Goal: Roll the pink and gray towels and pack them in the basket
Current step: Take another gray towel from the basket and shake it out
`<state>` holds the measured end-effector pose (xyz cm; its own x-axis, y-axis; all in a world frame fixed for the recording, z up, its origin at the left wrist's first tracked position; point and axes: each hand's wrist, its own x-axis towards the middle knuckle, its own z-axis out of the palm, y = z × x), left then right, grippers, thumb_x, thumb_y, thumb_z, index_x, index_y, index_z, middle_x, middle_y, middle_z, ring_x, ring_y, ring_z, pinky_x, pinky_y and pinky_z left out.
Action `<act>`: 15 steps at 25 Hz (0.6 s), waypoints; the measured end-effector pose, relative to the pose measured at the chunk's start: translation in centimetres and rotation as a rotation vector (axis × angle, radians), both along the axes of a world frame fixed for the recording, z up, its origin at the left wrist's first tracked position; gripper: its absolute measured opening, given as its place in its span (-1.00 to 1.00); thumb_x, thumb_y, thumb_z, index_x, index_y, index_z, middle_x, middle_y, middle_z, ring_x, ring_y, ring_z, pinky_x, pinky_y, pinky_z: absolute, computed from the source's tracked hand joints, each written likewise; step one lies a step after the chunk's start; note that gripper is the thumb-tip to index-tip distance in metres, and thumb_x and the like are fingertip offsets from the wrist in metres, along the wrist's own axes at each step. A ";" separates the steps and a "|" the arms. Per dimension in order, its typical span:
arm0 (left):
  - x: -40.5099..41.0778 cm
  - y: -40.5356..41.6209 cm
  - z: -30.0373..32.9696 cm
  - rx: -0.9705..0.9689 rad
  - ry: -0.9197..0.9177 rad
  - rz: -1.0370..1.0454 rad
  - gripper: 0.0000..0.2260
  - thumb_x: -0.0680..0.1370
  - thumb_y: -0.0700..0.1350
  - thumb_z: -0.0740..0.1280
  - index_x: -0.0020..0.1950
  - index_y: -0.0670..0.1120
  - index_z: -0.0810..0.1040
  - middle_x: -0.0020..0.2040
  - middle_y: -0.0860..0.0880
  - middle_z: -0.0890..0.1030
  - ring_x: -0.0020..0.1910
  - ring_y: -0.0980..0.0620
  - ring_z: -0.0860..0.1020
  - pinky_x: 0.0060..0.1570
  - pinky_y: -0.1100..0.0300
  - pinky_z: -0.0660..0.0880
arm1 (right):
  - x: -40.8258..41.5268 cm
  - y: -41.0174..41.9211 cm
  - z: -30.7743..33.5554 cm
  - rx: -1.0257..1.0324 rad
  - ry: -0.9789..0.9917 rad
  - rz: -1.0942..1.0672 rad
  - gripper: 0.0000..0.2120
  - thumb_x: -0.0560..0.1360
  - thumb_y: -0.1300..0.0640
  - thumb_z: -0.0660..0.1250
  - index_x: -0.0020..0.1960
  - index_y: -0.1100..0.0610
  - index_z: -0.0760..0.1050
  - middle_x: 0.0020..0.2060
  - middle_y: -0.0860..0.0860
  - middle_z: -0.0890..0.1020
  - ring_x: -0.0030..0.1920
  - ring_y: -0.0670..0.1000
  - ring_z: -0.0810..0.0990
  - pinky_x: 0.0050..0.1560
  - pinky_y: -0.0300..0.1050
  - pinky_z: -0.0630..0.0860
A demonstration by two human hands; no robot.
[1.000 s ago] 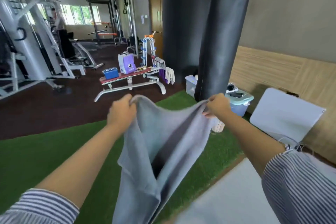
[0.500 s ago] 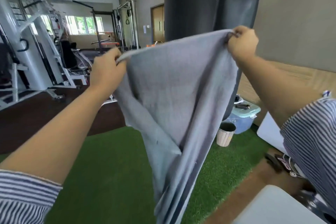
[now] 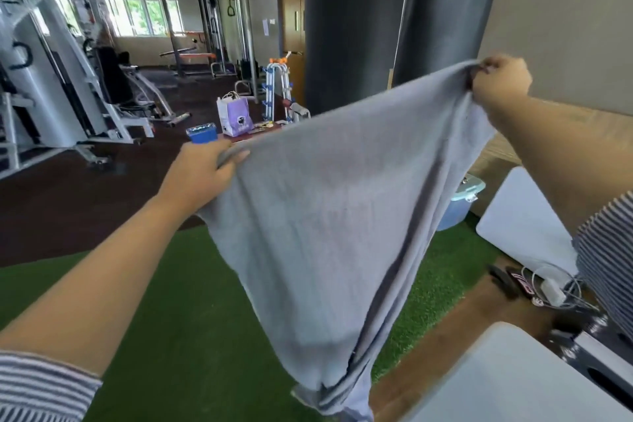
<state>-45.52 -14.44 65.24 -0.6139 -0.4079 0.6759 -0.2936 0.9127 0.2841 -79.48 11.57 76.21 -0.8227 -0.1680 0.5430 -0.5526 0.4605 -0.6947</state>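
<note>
The gray towel hangs spread in the air in front of me, its top edge slanting up to the right. My left hand grips the towel's left top corner, lower down. My right hand pinches the right top corner, held higher near the dark column. The towel's lower end bunches together just above the green turf. No pink towel and no basket show in this view.
A white table stands at the lower right, with cables and a charger beyond it. A blue lidded bin sits behind the towel. A dark punching bag, a bench with a purple bag and gym machines fill the back.
My hands have drawn farther apart and the towel is stretched wider. The left hand has dropped lower; the right stays high.
</note>
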 end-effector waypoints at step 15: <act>-3.2 3.8 -19.2 0.472 -0.229 -0.087 -0.62 0.55 0.12 0.30 -0.38 -0.02 0.34 -0.54 0.01 0.31 -0.56 0.08 0.29 -0.49 0.17 0.25 | -5.4 2.8 -23.7 0.202 -0.437 -0.071 -0.84 0.44 0.18 0.27 -0.04 0.08 0.60 -0.15 0.08 0.55 -0.09 0.12 0.48 0.02 -0.05 0.46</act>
<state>-48.72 -10.60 46.04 -0.7695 -0.5759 0.2762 -0.3247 0.7251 0.6072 -84.85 14.33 52.55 -0.9797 -0.1699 0.1062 -0.1913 0.6360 -0.7476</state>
